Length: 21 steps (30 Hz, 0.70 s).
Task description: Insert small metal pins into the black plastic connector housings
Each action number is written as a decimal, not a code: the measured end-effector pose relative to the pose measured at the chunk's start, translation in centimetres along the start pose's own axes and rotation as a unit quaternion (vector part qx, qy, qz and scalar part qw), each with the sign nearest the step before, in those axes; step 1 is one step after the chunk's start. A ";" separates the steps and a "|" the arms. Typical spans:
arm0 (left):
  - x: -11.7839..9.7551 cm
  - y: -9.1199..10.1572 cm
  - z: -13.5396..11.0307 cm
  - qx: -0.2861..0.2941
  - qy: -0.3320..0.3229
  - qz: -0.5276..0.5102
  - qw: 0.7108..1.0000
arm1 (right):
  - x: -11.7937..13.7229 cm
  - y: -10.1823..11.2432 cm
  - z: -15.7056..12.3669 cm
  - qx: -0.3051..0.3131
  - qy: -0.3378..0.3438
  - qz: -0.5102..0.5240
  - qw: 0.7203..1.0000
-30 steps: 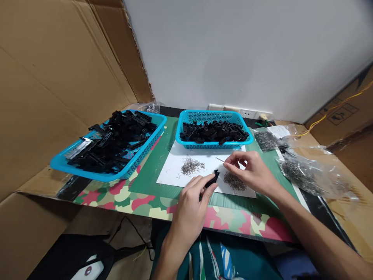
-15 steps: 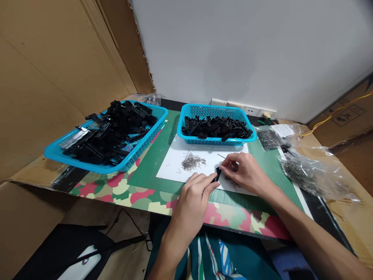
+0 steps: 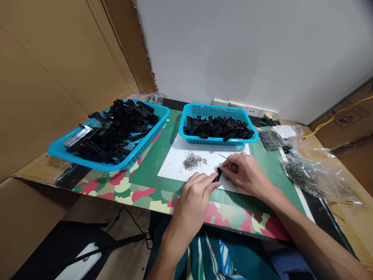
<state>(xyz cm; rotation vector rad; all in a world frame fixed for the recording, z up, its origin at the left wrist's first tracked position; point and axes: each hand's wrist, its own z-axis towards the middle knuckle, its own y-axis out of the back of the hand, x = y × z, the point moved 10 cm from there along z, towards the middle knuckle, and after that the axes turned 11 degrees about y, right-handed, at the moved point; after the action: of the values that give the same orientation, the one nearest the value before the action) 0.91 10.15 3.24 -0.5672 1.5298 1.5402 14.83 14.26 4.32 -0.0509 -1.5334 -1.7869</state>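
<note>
My left hand (image 3: 194, 196) pinches a small black plastic part (image 3: 218, 174) over the white paper sheet (image 3: 177, 165). My right hand (image 3: 244, 173) is closed in a pinch right against that part, with a thin metal pin (image 3: 222, 156) poking out behind its fingers. A loose pile of small metal springs (image 3: 194, 160) lies on the paper to the left of both hands. Another spring pile is mostly hidden under my right hand.
Two blue baskets of black plastic parts stand behind: a large one (image 3: 87, 163) at left, a smaller one (image 3: 217, 142) at centre. Clear bags of metal parts (image 3: 309, 175) lie at right. Cardboard walls (image 3: 58, 70) enclose the left side. A green mat (image 3: 151, 167) covers the table.
My right hand has moved left and down until its fingertips meet the black part in my left hand. The camera view shifted slightly.
</note>
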 end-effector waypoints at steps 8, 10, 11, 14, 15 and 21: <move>0.3 0.1 -0.1 0.001 0.014 -0.008 1.000 | 0.0 0.0 -0.2 -0.016 0.008 -0.025 1.000; 0.3 0.1 0.0 0.002 0.018 -0.009 1.000 | -0.1 -0.1 -0.3 -0.013 0.008 -0.024 1.000; 0.3 0.1 0.0 0.002 0.019 -0.010 1.000 | -0.1 -0.1 -0.3 -0.011 0.007 -0.022 1.000; 0.2 0.1 -0.1 0.002 0.017 -0.009 1.000 | -0.1 0.1 -0.3 -0.007 -0.001 -0.005 1.000; 0.2 0.1 -0.1 0.002 0.016 -0.008 1.000 | -0.1 0.2 -0.3 -0.008 -0.005 -0.001 1.000; 0.3 0.0 -0.2 0.005 0.017 -0.016 1.000 | -0.3 0.1 -0.2 0.013 -0.034 0.005 0.999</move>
<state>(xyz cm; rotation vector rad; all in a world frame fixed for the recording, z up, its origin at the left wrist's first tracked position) 0.70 10.08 3.00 -0.6123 1.5453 1.5056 15.19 14.22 4.23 -0.1062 -1.6012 -1.7740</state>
